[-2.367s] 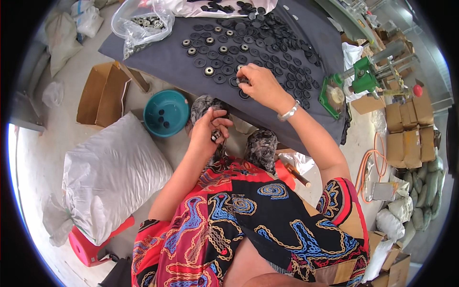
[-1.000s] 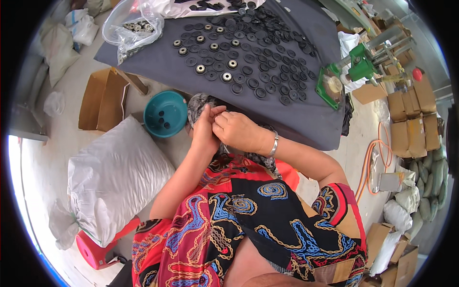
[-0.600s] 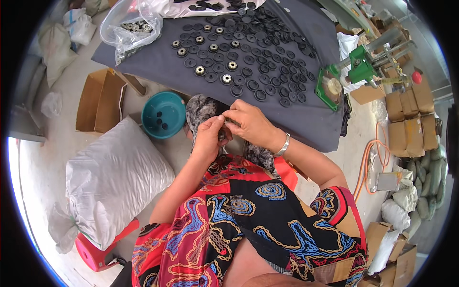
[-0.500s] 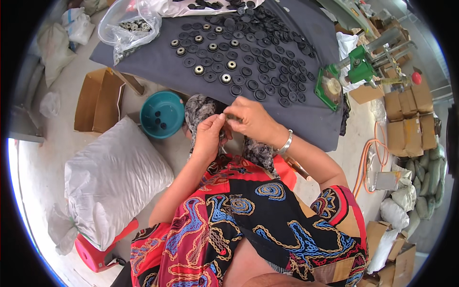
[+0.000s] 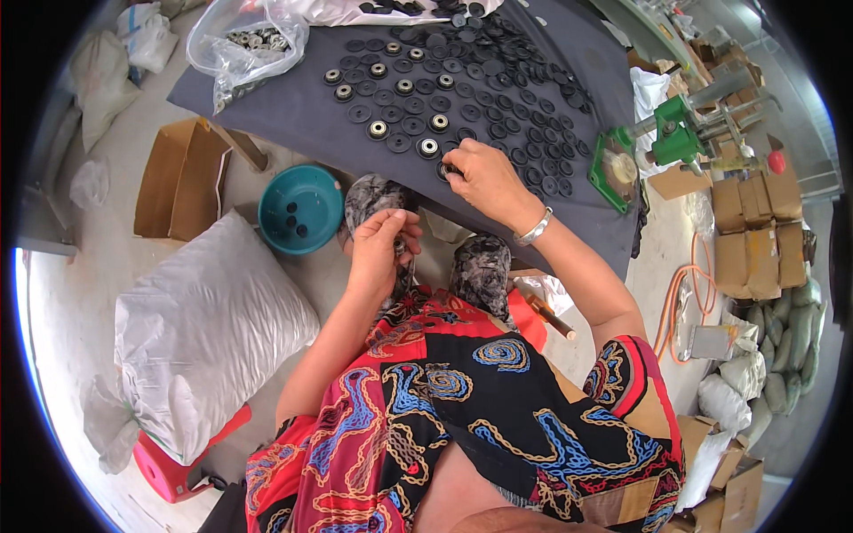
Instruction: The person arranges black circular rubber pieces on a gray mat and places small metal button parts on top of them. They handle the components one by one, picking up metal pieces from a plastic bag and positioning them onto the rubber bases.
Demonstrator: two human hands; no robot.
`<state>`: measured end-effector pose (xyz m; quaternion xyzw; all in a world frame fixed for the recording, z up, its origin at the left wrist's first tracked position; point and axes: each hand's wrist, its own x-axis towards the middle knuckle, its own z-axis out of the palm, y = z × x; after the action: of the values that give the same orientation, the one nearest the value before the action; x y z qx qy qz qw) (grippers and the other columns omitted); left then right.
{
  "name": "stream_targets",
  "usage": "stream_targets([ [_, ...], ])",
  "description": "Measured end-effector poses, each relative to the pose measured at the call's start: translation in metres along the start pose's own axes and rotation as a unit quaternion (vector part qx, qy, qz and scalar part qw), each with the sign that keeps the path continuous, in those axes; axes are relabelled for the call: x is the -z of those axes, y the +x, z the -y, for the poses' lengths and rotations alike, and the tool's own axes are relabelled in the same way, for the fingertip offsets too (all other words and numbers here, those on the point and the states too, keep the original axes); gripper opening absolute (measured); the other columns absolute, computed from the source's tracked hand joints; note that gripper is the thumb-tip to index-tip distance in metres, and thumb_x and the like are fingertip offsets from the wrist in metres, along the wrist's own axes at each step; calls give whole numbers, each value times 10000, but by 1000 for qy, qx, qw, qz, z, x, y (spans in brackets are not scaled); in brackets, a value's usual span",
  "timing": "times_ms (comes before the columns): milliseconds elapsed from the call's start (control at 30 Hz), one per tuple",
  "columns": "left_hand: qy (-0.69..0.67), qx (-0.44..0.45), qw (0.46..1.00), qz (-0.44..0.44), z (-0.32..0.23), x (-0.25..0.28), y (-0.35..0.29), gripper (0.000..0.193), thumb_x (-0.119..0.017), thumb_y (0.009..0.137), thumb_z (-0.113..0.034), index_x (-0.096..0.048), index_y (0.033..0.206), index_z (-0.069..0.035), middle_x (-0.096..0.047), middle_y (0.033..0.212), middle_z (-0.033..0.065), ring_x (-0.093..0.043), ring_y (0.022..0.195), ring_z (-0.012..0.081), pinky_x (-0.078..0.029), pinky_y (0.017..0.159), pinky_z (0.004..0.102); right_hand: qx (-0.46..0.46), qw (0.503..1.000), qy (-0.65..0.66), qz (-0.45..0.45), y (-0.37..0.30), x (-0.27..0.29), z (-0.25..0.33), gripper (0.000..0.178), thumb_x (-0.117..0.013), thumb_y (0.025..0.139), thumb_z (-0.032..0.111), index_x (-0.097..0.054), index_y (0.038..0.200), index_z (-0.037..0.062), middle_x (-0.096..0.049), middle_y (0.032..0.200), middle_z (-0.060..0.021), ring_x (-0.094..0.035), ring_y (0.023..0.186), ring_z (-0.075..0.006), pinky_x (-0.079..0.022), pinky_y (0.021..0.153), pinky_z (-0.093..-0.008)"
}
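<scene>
At the near edge of the dark-covered table, my right hand pinches a black ring-shaped wheel in its fingertips, against or just above the cloth. My left hand is lower, over my lap, fingers curled round small metallic pieces that are mostly hidden. Many black wheels lie flat on the cloth, in loose rows toward me and heaped farther back. Several have a shiny metal bearing in the middle, such as a bearing-fitted wheel just left of my right hand.
A clear bag of metal bearings sits at the table's far left. A green hand press stands at its right. Below left are a teal basin with a few black wheels, a cardboard box and a full white sack over a red stool.
My hands were together over my lap and are now apart. The right has moved up and right to the table edge with the black wheel; the left has dropped slightly left.
</scene>
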<state>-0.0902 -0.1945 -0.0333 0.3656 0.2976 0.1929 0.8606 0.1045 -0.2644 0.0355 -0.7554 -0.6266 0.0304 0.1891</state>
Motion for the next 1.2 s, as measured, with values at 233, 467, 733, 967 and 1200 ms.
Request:
stream_targets([
  [233, -14, 4, 1000, -6, 1, 4, 2, 196, -543, 944, -195, -635, 926, -23, -640, 779, 78, -583, 602, 147, -354, 469, 245, 6, 998, -56, 11, 4, -2, 6, 87, -590, 811, 89, -603, 793, 5, -568, 801, -145, -608, 813, -330, -502, 708, -439],
  [467, -22, 23, 999, -12, -6, -2, -1, 212, -508, 963, -215, -623, 945, -38, -624, 789, 59, -590, 624, 141, -381, 501, 244, 30, 994, -97, -32, 8, -10, -1, 77, -551, 815, 65, -592, 782, 9, -561, 804, -149, -607, 798, -321, -503, 687, -432],
  [733, -148, 53, 987, -23, 0, -7, 1, 358, -431, 998, -330, -593, 1033, -12, -628, 926, 85, -611, 825, 191, -471, 713, 334, 147, 984, -70, -67, -20, -5, 42, 200, -657, 746, 111, -596, 919, 30, -547, 871, -97, -562, 811, -275, -489, 672, -374],
  [967, -158, 49, 986, 11, 10, -16, 8, 398, -407, 1006, -346, -573, 1114, 0, -611, 1059, 99, -573, 1026, 213, -443, 924, 377, 181, 983, 4, 28, -50, -28, 54, 137, -580, 789, 92, -601, 893, 4, -576, 935, -117, -589, 880, -290, -522, 741, -384],
  [1200, -154, 53, 987, -9, 9, -26, 4, 371, -399, 1010, -313, -552, 1106, 12, -618, 983, 94, -601, 900, 194, -490, 786, 343, 167, 983, -46, 67, -55, -16, 55, 117, -579, 761, 80, -614, 831, -6, -589, 936, -141, -615, 895, -291, -554, 724, -364],
])
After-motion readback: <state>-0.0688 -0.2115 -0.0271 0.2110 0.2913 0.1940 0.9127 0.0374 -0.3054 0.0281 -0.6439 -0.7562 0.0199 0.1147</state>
